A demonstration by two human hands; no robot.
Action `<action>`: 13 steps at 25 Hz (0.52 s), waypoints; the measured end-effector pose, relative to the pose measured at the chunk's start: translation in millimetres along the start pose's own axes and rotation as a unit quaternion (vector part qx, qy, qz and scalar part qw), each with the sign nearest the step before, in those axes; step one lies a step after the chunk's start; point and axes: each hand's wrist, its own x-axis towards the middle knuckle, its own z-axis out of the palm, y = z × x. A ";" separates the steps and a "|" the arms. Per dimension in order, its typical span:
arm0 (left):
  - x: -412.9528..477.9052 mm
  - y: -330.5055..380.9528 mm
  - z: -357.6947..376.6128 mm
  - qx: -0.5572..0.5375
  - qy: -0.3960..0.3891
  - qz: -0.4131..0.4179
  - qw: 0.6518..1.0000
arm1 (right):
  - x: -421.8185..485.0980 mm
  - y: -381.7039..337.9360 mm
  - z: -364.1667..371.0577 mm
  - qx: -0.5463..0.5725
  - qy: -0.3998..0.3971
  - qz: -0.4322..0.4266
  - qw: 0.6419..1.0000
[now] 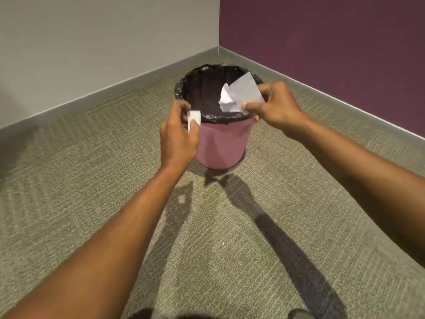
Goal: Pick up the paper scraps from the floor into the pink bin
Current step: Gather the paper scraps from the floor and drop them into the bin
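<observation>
Can't see inside the pink bin point(220, 143); my right hand point(276, 107) pinches paper scraps point(239, 93) over it, left hand point(178, 137) pinches a small scrap point(194, 118) at the rim

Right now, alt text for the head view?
A person's left hand pinches a small paper scrap at the near rim of a pink bin with a black liner, while the right hand pinches larger scraps over its opening. The bin stands on carpet in a room corner.
</observation>
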 end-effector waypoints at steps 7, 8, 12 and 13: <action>85.7 13.5 22.6 -0.011 0.022 0.018 1.000 | 54.0 -21.3 7.9 -0.078 0.039 0.039 0.995; 91.2 13.4 25.9 -0.004 0.013 0.012 1.000 | 56.3 -21.3 9.7 -0.087 0.037 0.044 0.995; 102.9 7.6 36.5 0.026 -0.038 0.002 0.999 | 65.2 -10.9 14.5 -0.121 0.024 0.051 0.991; 103.6 6.3 38.9 0.029 -0.047 0.002 0.998 | 66.0 -7.7 15.6 -0.120 0.016 0.055 0.991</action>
